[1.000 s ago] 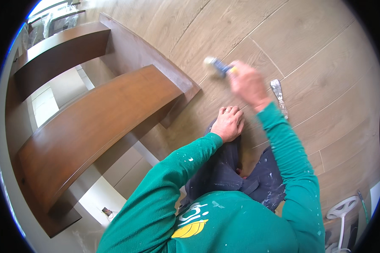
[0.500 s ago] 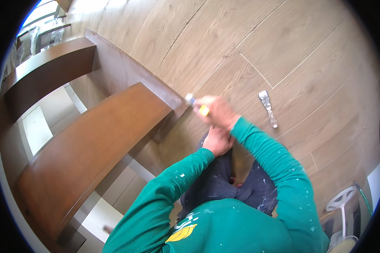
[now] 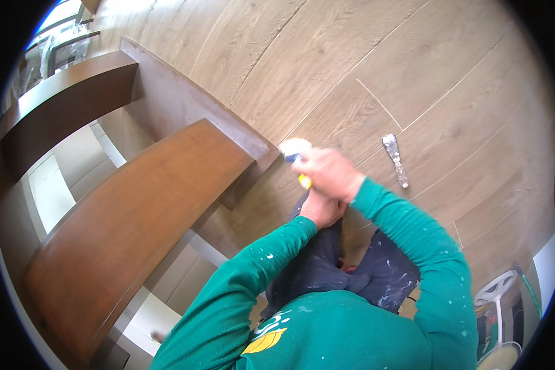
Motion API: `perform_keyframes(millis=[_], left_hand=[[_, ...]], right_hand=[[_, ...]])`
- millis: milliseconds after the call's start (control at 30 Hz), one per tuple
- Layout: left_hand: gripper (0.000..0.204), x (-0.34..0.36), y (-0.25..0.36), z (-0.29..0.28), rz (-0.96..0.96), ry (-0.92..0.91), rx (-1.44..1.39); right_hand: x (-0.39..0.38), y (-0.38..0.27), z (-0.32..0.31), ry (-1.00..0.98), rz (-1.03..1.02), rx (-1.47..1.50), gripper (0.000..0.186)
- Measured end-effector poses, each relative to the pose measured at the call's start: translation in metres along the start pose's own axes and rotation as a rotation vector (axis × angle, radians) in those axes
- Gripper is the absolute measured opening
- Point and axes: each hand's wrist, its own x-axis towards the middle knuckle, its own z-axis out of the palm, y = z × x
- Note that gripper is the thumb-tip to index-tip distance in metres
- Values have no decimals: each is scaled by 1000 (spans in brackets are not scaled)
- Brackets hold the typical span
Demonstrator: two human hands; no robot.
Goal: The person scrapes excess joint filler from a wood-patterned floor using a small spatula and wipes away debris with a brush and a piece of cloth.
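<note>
My right hand (image 3: 327,172) grips a paintbrush (image 3: 293,148) with pale bristles and a blue and yellow handle, near the lower end of the streaky stair side board (image 3: 185,92). My left hand (image 3: 319,211) is beneath the right, by my bent knee; its fingers are hidden. A putty knife (image 3: 394,160), smeared white, lies on the wood-look floor to the right. The curved brown wooden tread (image 3: 135,222) is left of my hands.
An upper tread (image 3: 68,98) rises at the left, with openings between treads. Plastic-wrapped items (image 3: 43,55) are at the top left. A white stand with a round top (image 3: 499,287) and a thin green rod (image 3: 529,290) are at the lower right. The tiled floor (image 3: 431,74) spreads above.
My right hand with the brush has come down and left from over the floor to above my left hand. The view has shifted, and the putty knife appears lower.
</note>
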Motion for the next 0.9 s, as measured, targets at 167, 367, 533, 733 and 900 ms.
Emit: perform_keyframes(millis=[167,367,533,733,900], left_hand=[[30,6,13,-26,-99,-16,-36],[39,5,2,-15,-130,-226,1],[54,-8,-6,-9,-78,-111,-355],[50,1,-6,-13,-68,-142,-13],[53,-19,-19,20,-82,-34,-419]], right_hand=[[8,76,-121,353,198,-212,18],[95,-14,-23,446,67,225,17],[189,-4,94,373,148,306,12],[192,43,-1,445,348,184,16],[194,4,94,614,11,162,14]])
